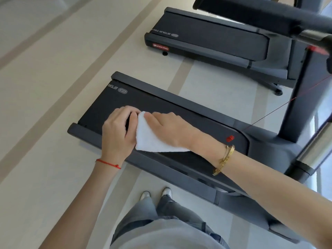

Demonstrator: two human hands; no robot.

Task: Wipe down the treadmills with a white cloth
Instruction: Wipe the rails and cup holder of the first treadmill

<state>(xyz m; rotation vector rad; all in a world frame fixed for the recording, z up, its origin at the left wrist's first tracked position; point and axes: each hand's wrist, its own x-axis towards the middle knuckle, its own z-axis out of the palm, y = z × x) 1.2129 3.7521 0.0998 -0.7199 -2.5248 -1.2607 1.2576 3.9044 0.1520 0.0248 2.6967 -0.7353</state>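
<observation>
A dark grey treadmill (161, 97) lies across the middle of the view, its black belt pointing left. A folded white cloth (150, 139) is held in the air above the belt, between both hands. My left hand (118, 132) grips the cloth's left edge with curled fingers. My right hand (167, 128) lies over the cloth's upper right part, fingers closed on it. A second treadmill (212, 38) of the same make stands farther away at the upper right.
A black handrail (251, 11) crosses the top right, and a black upright post (298, 97) rises at the right. A red safety clip (230, 138) with a thin red cord sits near the belt's front. Pale striped floor surrounds the machines; my feet (156, 194) stand beside the near treadmill.
</observation>
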